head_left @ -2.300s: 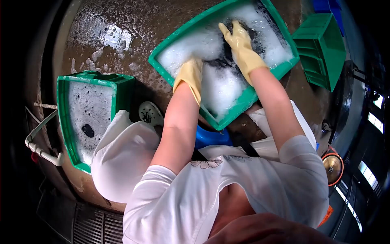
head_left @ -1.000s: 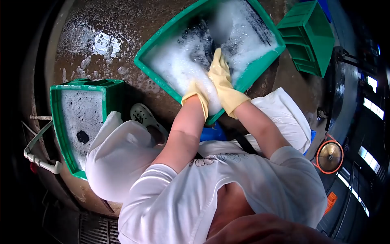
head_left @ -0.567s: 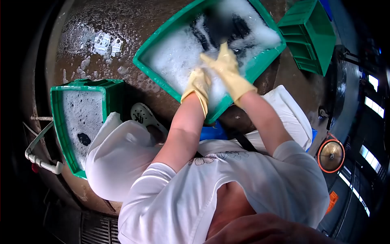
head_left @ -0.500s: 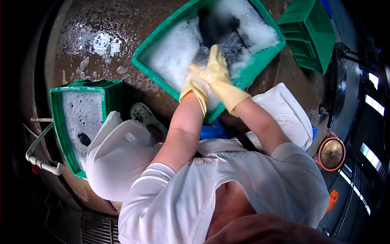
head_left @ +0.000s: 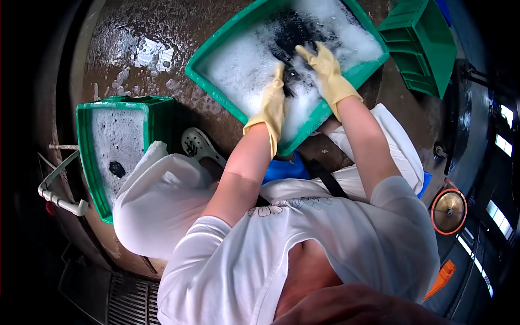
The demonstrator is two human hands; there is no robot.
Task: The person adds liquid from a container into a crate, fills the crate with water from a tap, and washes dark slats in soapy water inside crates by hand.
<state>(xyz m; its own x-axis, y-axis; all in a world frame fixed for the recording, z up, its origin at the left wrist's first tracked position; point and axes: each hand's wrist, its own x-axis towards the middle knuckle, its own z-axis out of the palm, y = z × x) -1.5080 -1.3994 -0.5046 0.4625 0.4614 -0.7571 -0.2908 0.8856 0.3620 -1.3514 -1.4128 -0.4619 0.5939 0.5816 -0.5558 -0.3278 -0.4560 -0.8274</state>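
Observation:
My left hand [head_left: 273, 100], in a cream rubber glove, is over the near left part of a large green tub [head_left: 216, 96]. Its visible finger stretches forward; foam and the angle hide part of the hand. My right hand [head_left: 329, 67], gloved alike, reaches over the tub's right side with thumb and fingers apart. White suds [head_left: 238, 67] fill the tub. Between and beyond my hands lies a dark patch [head_left: 295, 35], perhaps a submerged black item; its kind is unclear. Neither hand visibly grips anything.
A smaller green bin [head_left: 84, 157] of foamy water, with a small black thing [head_left: 116, 169] in it, stands at left. Another green crate [head_left: 403, 49] rests at upper right. White pipe [head_left: 62, 204] lies at far left. The floor [head_left: 179, 54] is wet, and a floor grate [head_left: 132, 300] is below.
My hands, close together half a second ago, have moved apart, the right one going right and forward. The blurred dark shape in the tub now appears as a dark patch among the suds.

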